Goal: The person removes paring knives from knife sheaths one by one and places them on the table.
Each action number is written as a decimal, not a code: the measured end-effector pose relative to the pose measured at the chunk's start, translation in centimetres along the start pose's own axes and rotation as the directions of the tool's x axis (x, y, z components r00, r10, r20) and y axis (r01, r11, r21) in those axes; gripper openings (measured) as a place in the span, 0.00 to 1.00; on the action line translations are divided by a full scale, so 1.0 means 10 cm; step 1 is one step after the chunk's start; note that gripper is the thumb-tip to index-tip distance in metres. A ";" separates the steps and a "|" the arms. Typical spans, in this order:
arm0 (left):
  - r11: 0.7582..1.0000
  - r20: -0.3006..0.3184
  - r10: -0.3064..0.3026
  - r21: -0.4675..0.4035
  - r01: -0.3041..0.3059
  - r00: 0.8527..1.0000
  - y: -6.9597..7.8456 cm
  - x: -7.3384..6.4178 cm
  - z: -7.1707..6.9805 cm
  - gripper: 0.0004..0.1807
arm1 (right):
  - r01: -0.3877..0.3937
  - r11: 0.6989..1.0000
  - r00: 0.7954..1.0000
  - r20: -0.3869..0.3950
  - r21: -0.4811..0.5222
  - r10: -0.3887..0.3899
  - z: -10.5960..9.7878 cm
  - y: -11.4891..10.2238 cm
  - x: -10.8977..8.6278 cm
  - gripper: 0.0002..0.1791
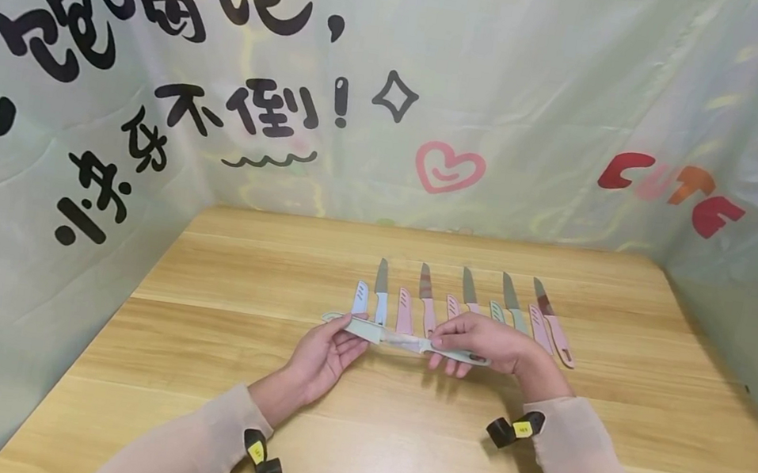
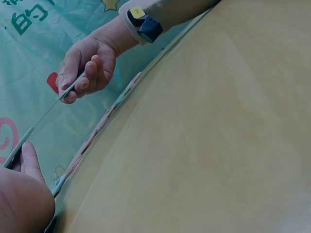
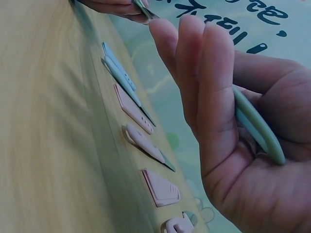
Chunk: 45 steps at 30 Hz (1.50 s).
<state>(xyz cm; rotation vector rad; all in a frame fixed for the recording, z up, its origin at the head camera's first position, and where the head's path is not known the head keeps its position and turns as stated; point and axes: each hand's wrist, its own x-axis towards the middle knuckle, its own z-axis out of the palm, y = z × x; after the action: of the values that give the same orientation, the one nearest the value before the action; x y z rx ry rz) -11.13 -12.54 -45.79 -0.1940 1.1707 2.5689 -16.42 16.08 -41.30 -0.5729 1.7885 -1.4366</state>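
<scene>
My left hand holds a pale green knife sheath between thumb and fingers. With thumb and fingers, my right hand pinches the pale green handle of a knife. The knife's blade points left, its far end at the sheath's mouth; how deep it sits inside I cannot tell. Both pieces are level, above the table. In the left wrist view the thin blade spans the gap between the hands. The right wrist view has the handle lying against the right palm, other fingers extended.
Behind the hands, several knives lie in a row with sheaths beside them, among them a blue knife, a blue sheath, a pink sheath and a purple-pink knife. A printed curtain encloses the wooden table.
</scene>
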 end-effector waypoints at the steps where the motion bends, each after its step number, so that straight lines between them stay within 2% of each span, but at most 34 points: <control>1: 1.000 -0.002 0.002 0.001 -0.002 1.000 0.00 0.00 0.00 0.23 | 0.001 1.000 1.000 0.001 0.000 -0.001 -0.01 0.00 0.00 0.20; 12: 1.000 0.001 0.030 0.007 -0.030 1.000 0.06 0.02 -0.04 0.23 | 0.007 1.000 1.000 0.002 0.002 -0.007 -0.07 0.03 -0.02 0.17; 23: 0.999 -0.033 0.051 -0.008 -0.051 0.998 0.15 0.06 -0.08 0.22 | 0.033 0.999 0.999 0.012 -0.006 -0.033 -0.13 0.05 -0.05 0.19; 28: 0.997 -0.036 0.075 -0.001 -0.075 0.997 0.21 0.10 -0.11 0.23 | 0.043 0.999 0.999 -0.001 -0.008 -0.043 -0.15 0.04 -0.07 0.16; 32: 0.998 -0.047 0.069 0.002 -0.069 0.996 0.27 0.11 -0.13 0.22 | 0.048 0.999 0.999 -0.009 -0.015 -0.048 -0.17 0.03 -0.07 0.15; 38: 0.997 -0.044 0.068 0.030 -0.067 0.997 0.34 0.12 -0.16 0.21 | 0.045 0.999 0.999 -0.023 0.017 -0.044 -0.17 0.00 -0.05 0.21; 45: 0.998 -0.043 0.018 0.057 -0.015 0.999 0.43 0.12 -0.22 0.21 | 0.055 0.998 0.998 -0.018 0.023 -0.055 -0.16 -0.02 0.00 0.17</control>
<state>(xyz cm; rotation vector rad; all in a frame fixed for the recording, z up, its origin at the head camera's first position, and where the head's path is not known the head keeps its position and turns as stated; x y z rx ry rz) -13.74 -16.54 -44.48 -0.2294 1.2639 2.5541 -17.74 17.04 -41.03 -0.6035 1.7793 -1.5019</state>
